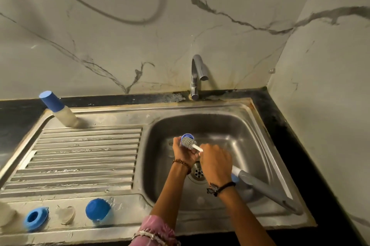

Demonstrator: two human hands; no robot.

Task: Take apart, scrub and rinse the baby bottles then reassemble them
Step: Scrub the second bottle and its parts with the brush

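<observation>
Over the sink basin (230, 125), my left hand (183, 151) grips a small blue bottle part (187, 137). Its opening faces the grey bristled head of a bottle brush (190, 143), which sits at or just inside it. My right hand (215, 162) is wrapped round the brush's white shaft, and the long grey handle (266, 187) runs back to the lower right. An assembled baby bottle with a blue cap (58, 110) stands at the back left of the drainboard. On the front ledge lie a blue screw ring (36, 218), a clear teat (66, 214) and a blue cap (98, 210).
The chrome tap (197, 75) stands behind the basin with no water running. The drain (198, 172) lies under my wrists. A ribbed drainboard (80, 157) fills the left side. A pale object (6, 215) sits at the far left edge. Marble walls close in behind and to the right.
</observation>
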